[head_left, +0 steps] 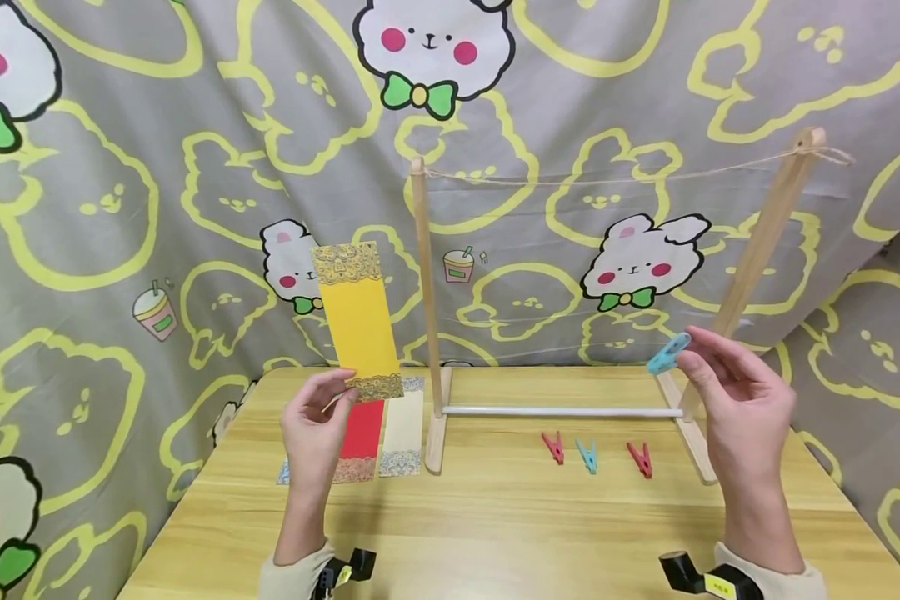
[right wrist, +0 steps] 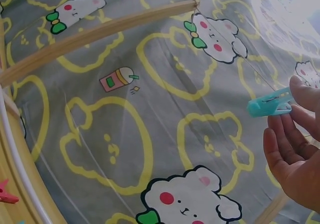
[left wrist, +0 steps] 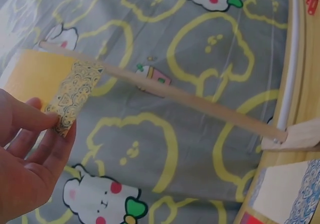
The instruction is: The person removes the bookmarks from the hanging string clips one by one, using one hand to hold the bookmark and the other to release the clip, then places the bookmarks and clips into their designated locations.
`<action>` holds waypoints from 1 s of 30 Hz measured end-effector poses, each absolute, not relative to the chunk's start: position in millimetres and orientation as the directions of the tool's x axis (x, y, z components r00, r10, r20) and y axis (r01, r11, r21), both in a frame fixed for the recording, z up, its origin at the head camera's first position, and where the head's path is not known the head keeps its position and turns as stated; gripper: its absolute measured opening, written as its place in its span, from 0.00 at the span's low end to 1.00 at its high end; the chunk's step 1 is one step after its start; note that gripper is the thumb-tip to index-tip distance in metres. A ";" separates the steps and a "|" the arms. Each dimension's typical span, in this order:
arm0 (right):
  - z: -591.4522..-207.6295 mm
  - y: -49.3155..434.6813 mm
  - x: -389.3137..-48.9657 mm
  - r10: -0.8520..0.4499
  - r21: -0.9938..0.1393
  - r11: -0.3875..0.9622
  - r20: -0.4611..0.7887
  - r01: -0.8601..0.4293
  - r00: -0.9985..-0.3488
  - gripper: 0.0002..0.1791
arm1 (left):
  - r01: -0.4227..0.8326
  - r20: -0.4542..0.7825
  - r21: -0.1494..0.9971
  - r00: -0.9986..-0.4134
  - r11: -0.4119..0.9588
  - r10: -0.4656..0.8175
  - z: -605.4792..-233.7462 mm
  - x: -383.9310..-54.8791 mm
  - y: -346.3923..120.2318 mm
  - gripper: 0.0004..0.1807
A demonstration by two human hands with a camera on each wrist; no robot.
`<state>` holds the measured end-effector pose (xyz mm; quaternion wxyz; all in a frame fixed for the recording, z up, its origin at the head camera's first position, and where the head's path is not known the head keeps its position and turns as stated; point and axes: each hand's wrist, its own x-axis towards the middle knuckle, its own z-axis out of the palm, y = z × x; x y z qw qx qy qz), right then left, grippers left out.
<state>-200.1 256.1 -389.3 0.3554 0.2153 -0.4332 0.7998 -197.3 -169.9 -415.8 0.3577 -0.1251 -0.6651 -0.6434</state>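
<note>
My left hand (head_left: 317,421) pinches the lower edge of a yellow card (head_left: 358,329) with ornate patterned bands at both ends, held upright in the air left of a wooden frame. The left wrist view shows thumb and fingers on the card's patterned band (left wrist: 75,92). On the right, my right hand (head_left: 750,400) pinches a light blue clothespin (head_left: 669,353) by its handle end, in front of the frame's right post (head_left: 768,225). In the right wrist view that clothespin (right wrist: 270,104) points left. A thin string (head_left: 607,181) spans the tops of the two posts.
Two pink clothespins (head_left: 640,459) and a blue clothespin (head_left: 587,456) lie on the wooden table (head_left: 495,525). A red card (head_left: 362,429) and a cream card (head_left: 402,429) lie left of the left post (head_left: 426,283). A white rod (head_left: 562,412) joins the frame's feet. Patterned grey cloth hangs behind.
</note>
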 end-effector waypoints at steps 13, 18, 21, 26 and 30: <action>-390.7 253.0 -201.2 0.439 -0.626 -0.281 0.590 -0.727 -0.678 0.17 | 0.606 0.618 0.781 -0.711 0.154 -0.336 -411.3 -194.8 -192.3 0.14; -393.7 252.3 -202.1 0.442 -0.679 -0.228 0.566 -0.697 -0.696 0.17 | 0.586 0.593 0.797 -0.720 0.142 -0.360 -411.4 -193.1 -203.0 0.14; -395.0 251.8 -202.1 0.435 -0.685 -0.227 0.565 -0.692 -0.702 0.17 | 0.588 0.590 0.798 -0.715 0.134 -0.374 -411.5 -191.8 -209.9 0.14; -397.3 250.7 -203.9 0.411 -0.654 -0.287 0.576 -0.700 -0.706 0.17 | 0.599 0.600 0.788 -0.699 0.139 -0.389 -411.5 -190.2 -218.8 0.14; -399.1 249.2 -205.9 0.389 -0.639 -0.330 0.579 -0.695 -0.716 0.17 | 0.582 0.592 0.796 -0.695 0.165 -0.408 -411.3 -189.2 -224.1 0.13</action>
